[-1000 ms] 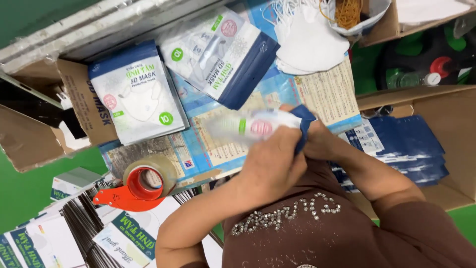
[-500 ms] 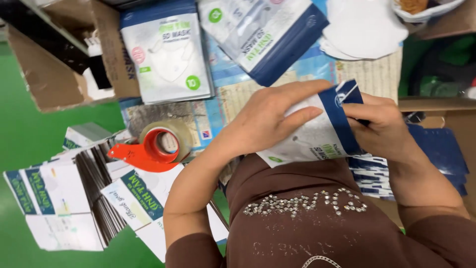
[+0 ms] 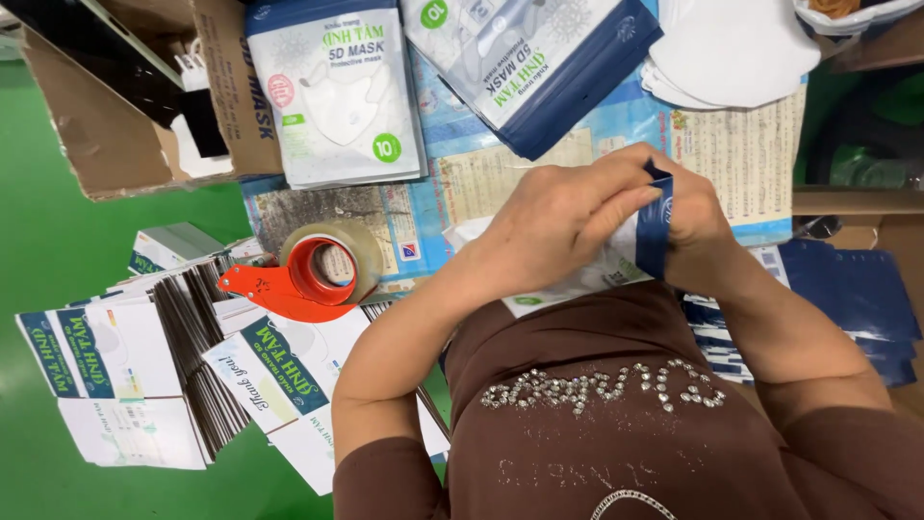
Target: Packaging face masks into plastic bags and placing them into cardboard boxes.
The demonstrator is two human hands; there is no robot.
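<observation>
Hands meet over the table's printed sheet [image 3: 741,144]: left hand [image 3: 563,217] and right hand [image 3: 693,226] both pinch 1 white mask pouch [image 3: 616,265] with a navy edge. Tape dispenser [image 3: 308,274] sits left; 2 filled pouches [image 3: 337,96] lie beyond.

The person is wearing a brown short-sleeved top, rhinestone lettering glittering across the chest, what looks like a studded curve showing below it; left hand [image 3: 563,217] and right hand [image 3: 695,223] are bare.
</observation>
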